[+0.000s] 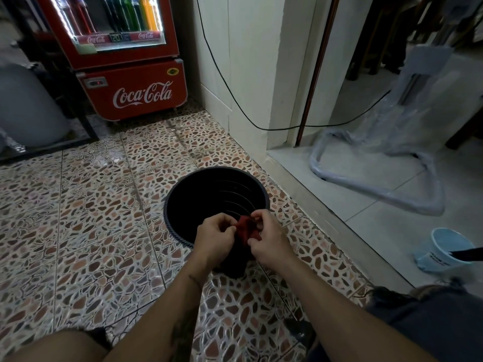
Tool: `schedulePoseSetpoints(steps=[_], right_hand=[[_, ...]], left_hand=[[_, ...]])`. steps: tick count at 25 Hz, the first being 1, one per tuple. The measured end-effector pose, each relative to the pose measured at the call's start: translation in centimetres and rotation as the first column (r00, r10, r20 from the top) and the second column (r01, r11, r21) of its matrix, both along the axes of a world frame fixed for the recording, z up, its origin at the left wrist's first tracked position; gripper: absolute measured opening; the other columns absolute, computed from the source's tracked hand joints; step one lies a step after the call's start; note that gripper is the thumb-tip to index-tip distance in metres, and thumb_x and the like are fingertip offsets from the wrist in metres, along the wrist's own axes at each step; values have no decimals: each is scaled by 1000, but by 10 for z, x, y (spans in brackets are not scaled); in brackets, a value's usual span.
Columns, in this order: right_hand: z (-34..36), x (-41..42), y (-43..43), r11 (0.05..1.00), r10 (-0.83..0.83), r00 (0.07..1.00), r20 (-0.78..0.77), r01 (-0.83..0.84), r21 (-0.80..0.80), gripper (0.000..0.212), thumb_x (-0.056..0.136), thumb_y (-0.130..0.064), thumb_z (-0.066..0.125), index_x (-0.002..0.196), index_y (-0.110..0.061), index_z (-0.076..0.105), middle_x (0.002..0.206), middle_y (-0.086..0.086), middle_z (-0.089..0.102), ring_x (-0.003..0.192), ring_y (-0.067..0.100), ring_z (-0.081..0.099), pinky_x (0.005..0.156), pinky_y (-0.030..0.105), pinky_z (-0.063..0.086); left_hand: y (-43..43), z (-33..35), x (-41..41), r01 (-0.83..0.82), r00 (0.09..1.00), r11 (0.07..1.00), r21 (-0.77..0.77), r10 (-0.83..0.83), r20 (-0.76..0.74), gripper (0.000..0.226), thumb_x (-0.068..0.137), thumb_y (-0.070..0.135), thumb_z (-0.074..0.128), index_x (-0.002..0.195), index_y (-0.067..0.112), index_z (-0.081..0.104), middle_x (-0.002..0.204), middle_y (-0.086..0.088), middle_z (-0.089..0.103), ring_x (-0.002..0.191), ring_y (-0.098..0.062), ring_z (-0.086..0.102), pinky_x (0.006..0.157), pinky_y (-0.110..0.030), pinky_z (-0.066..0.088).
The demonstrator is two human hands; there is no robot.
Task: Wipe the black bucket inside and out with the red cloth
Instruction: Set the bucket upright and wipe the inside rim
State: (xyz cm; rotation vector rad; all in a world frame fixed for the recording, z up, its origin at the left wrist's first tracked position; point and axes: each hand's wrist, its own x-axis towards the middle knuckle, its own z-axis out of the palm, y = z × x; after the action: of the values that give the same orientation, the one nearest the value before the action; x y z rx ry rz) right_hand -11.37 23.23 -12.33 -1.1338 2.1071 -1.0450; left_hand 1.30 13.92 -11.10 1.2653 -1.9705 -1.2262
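Head view looks down on the black bucket point(209, 199) standing open on the patterned floor point(91, 218). At its six o'clock rim, the left hand point(214, 237) and right hand point(266, 241) each pinch the bunched red cloth point(245, 229) between them, both grips clenched on it.

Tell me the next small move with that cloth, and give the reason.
Probably lower the right hand with the red cloth into the black bucket and press it to the inner wall. Both hands, the left hand too, pinch the bunched cloth over the near rim, and it touches no wall yet, as far as shows.
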Motion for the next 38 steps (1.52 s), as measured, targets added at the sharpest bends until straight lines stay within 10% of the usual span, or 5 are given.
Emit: schedulePoseSetpoints(steps=[8, 13, 18, 24, 38], right_hand=[[19, -25, -13, 999, 20, 999, 39, -22, 47, 14, 76, -20, 73, 78, -30, 63, 84, -4, 66, 80, 17, 64, 70, 33, 53], [35, -39, -30, 987, 97, 985, 139, -113, 115, 19, 78, -10, 75, 85, -26, 68, 84, 2, 73, 81, 21, 70, 74, 40, 60], [18, -33, -31, 980, 85, 959, -270, -31, 199, 57, 82, -27, 70, 134, -29, 47, 127, 2, 54, 117, 25, 53, 97, 48, 49], [-11, -19, 3, 911, 401, 692, -600, -234, 339, 57, 80, -34, 60, 136, -26, 51, 135, -3, 48, 127, 23, 37, 109, 46, 30], [23, -36, -34, 950, 302, 674, -674, -274, 151, 20, 91, -15, 56, 103, -20, 71, 100, 0, 65, 96, 24, 51, 77, 37, 44]], left_hand=[[-5, 13, 10, 18, 995, 999, -50, -22, -96, 18, 83, 11, 62, 79, 28, 62, 71, 5, 66, 58, -7, 60, 52, -25, 51], [-6, 7, 15, 51, 999, 998, -47, -50, 17, 14, 76, 22, 62, 85, 33, 62, 66, 8, 63, 60, -4, 59, 53, -19, 47], [-7, -7, 18, -2, 979, 991, -136, 29, 200, 21, 81, 30, 64, 102, 29, 61, 87, 8, 59, 77, -9, 57, 69, -27, 44], [13, -24, 17, 426, 778, 838, -342, -145, 612, 35, 81, 38, 50, 114, 31, 61, 105, 6, 60, 99, -22, 58, 83, -41, 43], [9, -16, 4, -35, 999, 988, -149, 33, -15, 23, 77, 15, 63, 78, 38, 66, 76, 23, 67, 72, 4, 63, 64, -23, 54]])
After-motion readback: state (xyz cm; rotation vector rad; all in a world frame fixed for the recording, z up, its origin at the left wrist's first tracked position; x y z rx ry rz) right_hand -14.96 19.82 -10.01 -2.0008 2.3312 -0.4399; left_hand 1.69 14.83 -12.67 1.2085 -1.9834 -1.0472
